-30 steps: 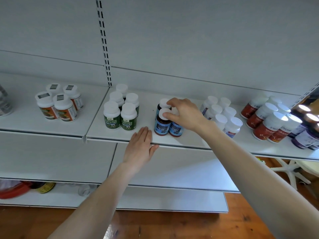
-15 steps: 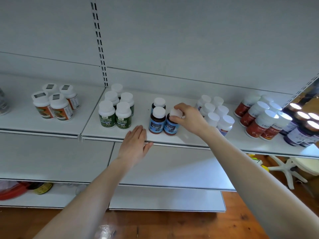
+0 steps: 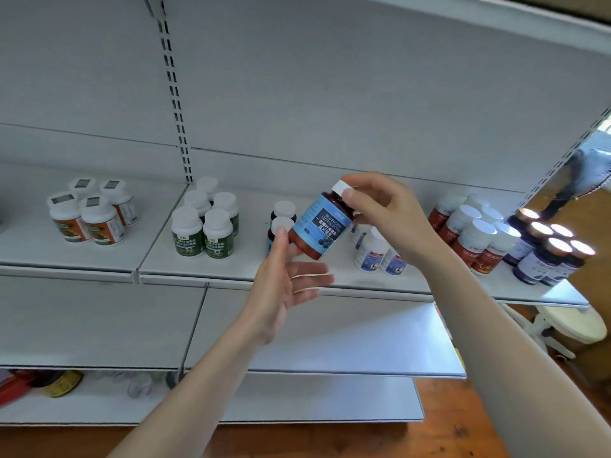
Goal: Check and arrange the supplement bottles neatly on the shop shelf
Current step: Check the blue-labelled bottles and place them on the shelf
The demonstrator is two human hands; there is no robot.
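Orange bottles (image 3: 89, 216) and green bottles (image 3: 201, 233) stand on the shelf (image 3: 155, 256). The left hand (image 3: 284, 282) is spread, fingers relaxed, just under the blue bottle (image 3: 319, 226), which tilts in the air above the shelf's front. The right hand (image 3: 386, 209) pinches its cap. Red bottles (image 3: 469, 233) stand beyond.

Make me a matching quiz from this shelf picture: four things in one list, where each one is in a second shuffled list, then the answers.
Column one
1. blue-label bottle
2. green-label bottles
3. orange-label bottles
4. red-label bottles

Column two
A. standing left of the slotted upright
B. standing just right of the slotted upright
C. tilted in the air, pinched at its cap by the right hand
D. standing beside the purple-label bottles

Pairs: 1-C, 2-B, 3-A, 4-D
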